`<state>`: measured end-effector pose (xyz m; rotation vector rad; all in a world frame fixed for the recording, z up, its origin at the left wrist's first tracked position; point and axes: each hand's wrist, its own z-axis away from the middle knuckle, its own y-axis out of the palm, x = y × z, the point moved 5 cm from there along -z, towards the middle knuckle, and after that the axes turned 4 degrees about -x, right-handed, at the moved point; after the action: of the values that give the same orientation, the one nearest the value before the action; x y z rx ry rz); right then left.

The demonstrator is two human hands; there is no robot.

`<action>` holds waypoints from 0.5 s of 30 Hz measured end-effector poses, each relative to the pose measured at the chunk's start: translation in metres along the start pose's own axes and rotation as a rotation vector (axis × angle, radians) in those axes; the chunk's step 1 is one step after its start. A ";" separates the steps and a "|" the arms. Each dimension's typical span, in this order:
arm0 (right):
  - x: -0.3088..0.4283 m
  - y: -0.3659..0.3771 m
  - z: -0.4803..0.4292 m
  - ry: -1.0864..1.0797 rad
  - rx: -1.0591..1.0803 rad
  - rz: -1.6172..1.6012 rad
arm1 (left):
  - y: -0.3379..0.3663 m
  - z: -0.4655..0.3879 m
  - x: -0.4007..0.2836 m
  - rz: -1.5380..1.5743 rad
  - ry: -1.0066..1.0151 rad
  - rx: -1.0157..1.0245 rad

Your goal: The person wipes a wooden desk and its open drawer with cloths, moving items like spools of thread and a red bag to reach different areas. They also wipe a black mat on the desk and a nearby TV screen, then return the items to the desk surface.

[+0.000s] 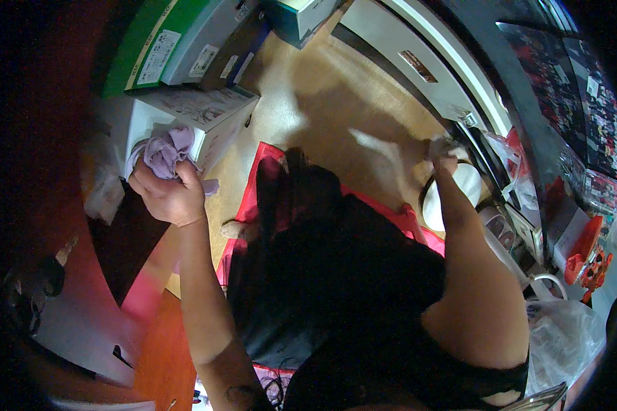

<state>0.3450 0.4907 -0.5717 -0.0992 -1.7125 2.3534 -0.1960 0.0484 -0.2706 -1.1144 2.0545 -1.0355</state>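
Note:
My left hand [172,198] grips a crumpled purple cloth [167,154] in front of the open white end of a box with a drawn pattern [213,118]. A strip of the cloth hangs beside my wrist. On the other side my right hand [442,154] reaches down past a round white lid or disc [463,190], near the base of a white cabinet or drawer front [416,61]. Something pale shows at its fingers, too blurred to tell whether it is held.
Shoe boxes, one of them green [151,46], are stacked at the upper left. A teal and white box [298,23] stands at the top. A red-edged mat [247,190] lies under me. A clear plastic bag [563,339] and a red item [583,251] are at the right.

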 end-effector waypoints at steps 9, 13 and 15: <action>0.187 0.157 -0.035 -0.434 0.200 0.313 | 0.000 -0.001 0.002 0.022 0.021 -0.002; 0.319 0.182 0.135 -0.725 0.159 0.096 | -0.001 -0.002 -0.001 0.019 0.013 -0.013; 0.346 0.178 0.220 -0.785 0.291 -0.026 | -0.002 -0.002 -0.002 0.008 0.000 -0.016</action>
<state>-0.0577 0.3115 -0.6437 1.0055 -1.5632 2.7855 -0.1958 0.0500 -0.2681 -1.1134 2.0684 -1.0172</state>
